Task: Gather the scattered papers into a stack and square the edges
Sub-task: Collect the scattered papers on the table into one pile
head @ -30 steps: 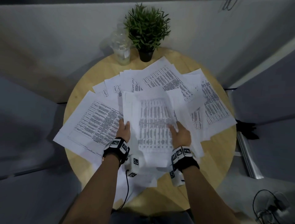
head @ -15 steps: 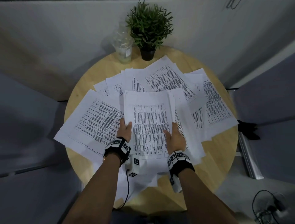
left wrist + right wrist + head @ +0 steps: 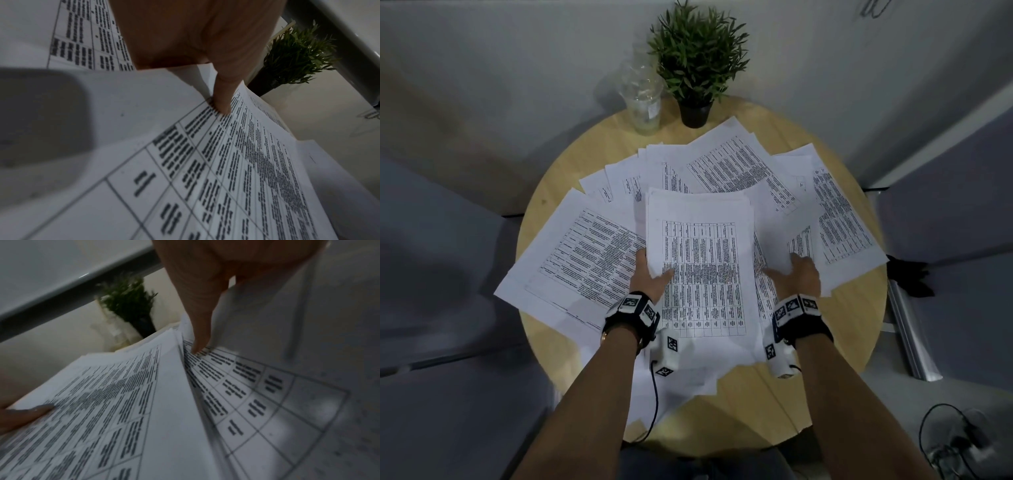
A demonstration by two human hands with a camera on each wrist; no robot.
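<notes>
Round wooden desk (image 3: 825,387) strewn with printed papers (image 3: 589,260). Left hand (image 3: 652,277) gripping gathered stack (image 3: 702,274) at its left edge; right hand (image 3: 796,277) reaching under sheets just beside. Potted plant (image 3: 698,65), plastic cup (image 3: 642,99) at far edge.

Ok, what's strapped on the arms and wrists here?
Both forearms are bare, no sleeves. Each wrist wears a black band topped with white blocks printed with black-and-white square markers; the right band matches. A white camera box with the same markers hangs under the left wrist, trailing a black cable; another box hangs under the right.
</notes>
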